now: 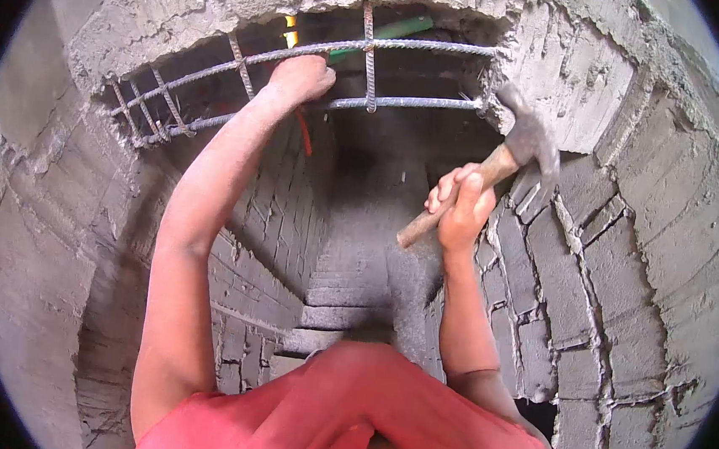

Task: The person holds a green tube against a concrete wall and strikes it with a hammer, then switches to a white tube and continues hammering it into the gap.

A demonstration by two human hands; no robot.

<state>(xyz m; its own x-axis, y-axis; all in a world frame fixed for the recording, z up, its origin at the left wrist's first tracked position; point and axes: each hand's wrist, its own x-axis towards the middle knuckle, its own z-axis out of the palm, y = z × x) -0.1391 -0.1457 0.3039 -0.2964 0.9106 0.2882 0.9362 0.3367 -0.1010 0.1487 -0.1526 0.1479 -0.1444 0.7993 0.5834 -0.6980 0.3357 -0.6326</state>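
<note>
Curling in by the metal bars (428, 103), the L hand (303, 78) makes a fist; can't tell what its fingers pinch, if anything (the tips are hid). A yellow bit (291, 32) is just above it, a red strip (304, 134) just below, and a green tube (404, 28) goes off to its R, behind the bars. Well apart, the R hand (465, 206) has its fingers wrapped round the hammer (500, 163), w/ the thumb up along the wood. The hammer leans: handle end low + L, head high + R of the fist, near the bars' R end. Its blunt end points up + L, claw down + R. R hand's nearer it.
</note>
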